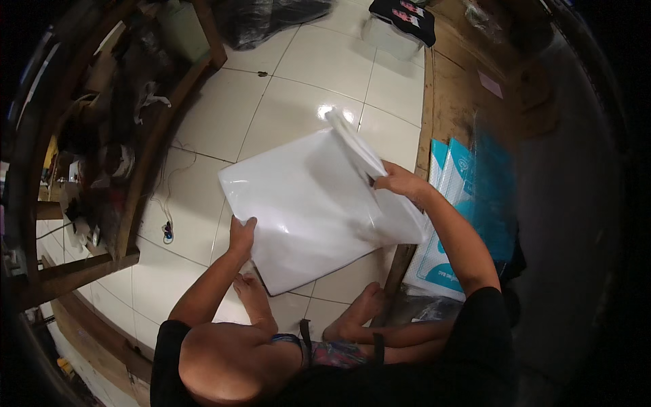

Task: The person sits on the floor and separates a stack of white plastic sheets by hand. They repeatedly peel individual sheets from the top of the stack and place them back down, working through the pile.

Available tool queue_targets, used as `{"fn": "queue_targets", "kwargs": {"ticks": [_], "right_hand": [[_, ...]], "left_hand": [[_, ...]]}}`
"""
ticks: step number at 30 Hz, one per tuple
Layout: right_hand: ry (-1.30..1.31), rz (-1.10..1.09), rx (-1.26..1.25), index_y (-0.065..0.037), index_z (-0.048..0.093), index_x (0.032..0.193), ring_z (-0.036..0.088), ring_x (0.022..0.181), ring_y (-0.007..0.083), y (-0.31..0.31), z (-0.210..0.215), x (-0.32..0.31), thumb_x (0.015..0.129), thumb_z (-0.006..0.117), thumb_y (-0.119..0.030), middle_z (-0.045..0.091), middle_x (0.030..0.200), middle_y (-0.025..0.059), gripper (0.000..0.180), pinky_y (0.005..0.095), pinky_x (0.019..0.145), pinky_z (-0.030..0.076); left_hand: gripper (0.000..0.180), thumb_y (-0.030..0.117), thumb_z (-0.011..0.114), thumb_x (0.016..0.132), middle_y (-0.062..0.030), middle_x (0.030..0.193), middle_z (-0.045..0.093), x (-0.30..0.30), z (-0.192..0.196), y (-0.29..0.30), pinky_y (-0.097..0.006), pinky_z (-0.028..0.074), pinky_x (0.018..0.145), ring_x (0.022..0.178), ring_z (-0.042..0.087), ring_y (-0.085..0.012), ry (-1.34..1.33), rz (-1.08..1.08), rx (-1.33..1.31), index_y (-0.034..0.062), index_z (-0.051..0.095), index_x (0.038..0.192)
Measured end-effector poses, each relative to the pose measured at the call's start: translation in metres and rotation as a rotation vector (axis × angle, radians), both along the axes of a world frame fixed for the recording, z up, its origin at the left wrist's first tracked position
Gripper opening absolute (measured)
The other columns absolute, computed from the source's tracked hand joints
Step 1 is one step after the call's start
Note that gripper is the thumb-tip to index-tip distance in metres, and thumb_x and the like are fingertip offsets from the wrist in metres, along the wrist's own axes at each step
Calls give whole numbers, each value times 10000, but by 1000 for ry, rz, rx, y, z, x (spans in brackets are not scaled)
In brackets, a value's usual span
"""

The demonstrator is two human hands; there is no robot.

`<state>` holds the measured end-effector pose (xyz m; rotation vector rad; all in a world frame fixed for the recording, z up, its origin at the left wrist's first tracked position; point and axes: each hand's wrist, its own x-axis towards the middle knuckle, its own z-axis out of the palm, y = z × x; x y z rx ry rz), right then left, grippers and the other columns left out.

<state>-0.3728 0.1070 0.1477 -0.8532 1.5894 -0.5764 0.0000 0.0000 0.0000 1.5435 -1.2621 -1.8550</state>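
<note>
A large glossy white plastic sheet or bag (298, 210) spreads between my two hands, above the tiled floor. My left hand (243, 234) pinches its near left edge, thumb on top. On the far right side, my right hand (400, 183) grips a bunched, folded part of the same white plastic. That folded part stands up in a loose roll toward the far side. The fingers of my right hand are partly hidden by the plastic. I cannot tell whether anything lies inside it.
Blue and white plastic packages (468, 210) lie on a wooden surface (447, 74) at right. Dark folded cloth (405, 17) sits on a white box at the far end. A cluttered wooden shelf (169, 136) stands at left. A thin cord (166, 203) lies on the floor.
</note>
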Motion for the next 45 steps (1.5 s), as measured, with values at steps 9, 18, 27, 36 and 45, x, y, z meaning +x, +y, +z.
{"fn": "queue_targets", "kwargs": {"ticks": [9,18,27,36,45], "right_hand": [[354,1,-30,37,397,1261,596,962,347,-9,-36,126,738,619,-238,600,1000,242,631,404,844,464],[563,-41,-81,106,367,1290,616,930,417,-5,-51,189,685,621,-224,616,970,287,735,441,872,470],[436,-64,-9,104,362,1275,599,989,410,-15,-31,185,694,646,-252,601,1025,293,738,423,888,464],[491,95,-150,78,456,1246,570,1022,393,-9,-43,173,768,730,-294,567,1098,276,665,429,856,469],[441,-274,-182,16,628,1078,633,815,238,-10,-57,172,823,704,-179,662,927,148,331,335,759,502]], "left_hand": [[422,67,540,861,-158,1145,566,16,1,6,-370,468,888,1022,572,-247,47,41,4,-19,414,1255],[483,108,590,840,-170,1185,549,16,0,21,-366,399,958,1089,528,-264,-106,123,-63,-46,415,1264],[578,190,647,861,-194,1219,525,1,34,17,-430,390,987,1148,496,-292,261,-322,-7,-37,380,1320],[455,280,607,913,-115,1141,592,-65,14,41,-378,470,906,1060,577,-232,487,-139,367,-17,499,1240],[487,118,646,860,-136,1216,553,-59,25,24,-417,442,993,1130,547,-258,867,-11,761,-18,440,1280]]}}
